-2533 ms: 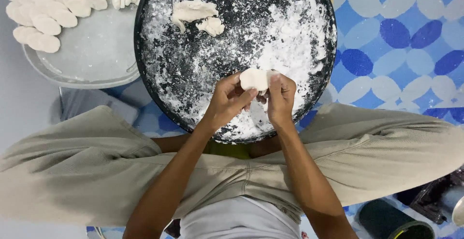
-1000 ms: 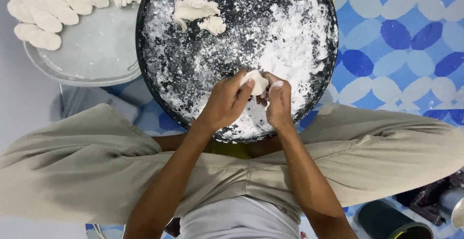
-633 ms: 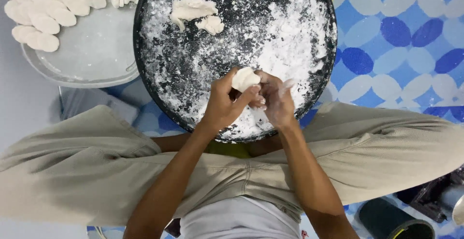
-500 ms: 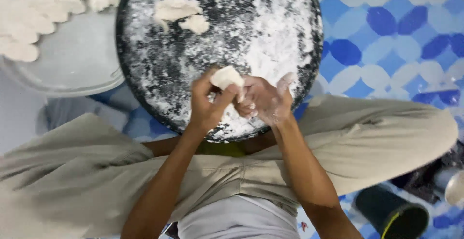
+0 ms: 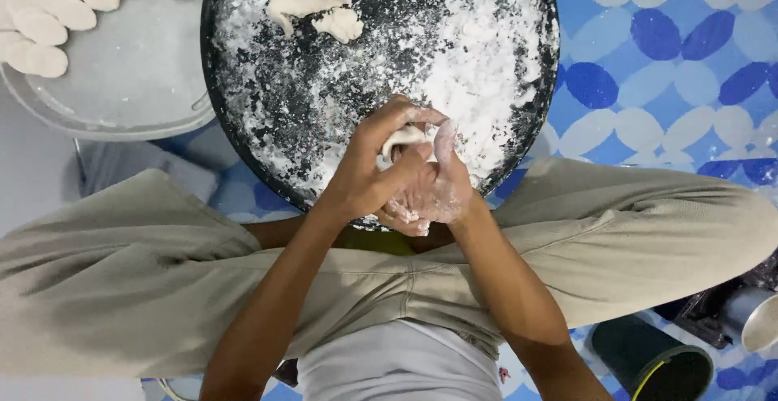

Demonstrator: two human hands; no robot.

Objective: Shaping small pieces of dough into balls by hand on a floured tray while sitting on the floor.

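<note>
- Dough piece point(image 5: 403, 136): small, white, held between both hands just above the near part of the round black tray point(image 5: 243, 158); only a curved strip of it shows between the fingers.
- Handling, as judged: light, soft and easily deformed; the flour coating should keep it from sticking. Best held around its edge with gentle finger pressure, since a hard squeeze would flatten it.
- Left hand point(image 5: 369, 175): grip closed over the dough piece from the left, fingers curled across its top.
- Right hand point(image 5: 433, 186): palm up and floured, cupped beneath the dough piece and closed on it, thumb raised beside it.
- Change from half a second ago: the dough piece then sat exposed at the left fingertips with the right hand open beside it; now both hands enclose it.
- Tray surface: heavily dusted with white flour point(image 5: 478, 52); two further dough lumps point(image 5: 312, 4) lie at its far side, well apart from the hands.
- Grey platter point(image 5: 121, 85), to the left of the tray: carries rows of shaped dough pieces point(image 5: 49, 28).
- Beneath: blue-and-white patterned floor mat point(image 5: 664, 68); the person sits cross-legged in beige trousers point(image 5: 121, 287).
</note>
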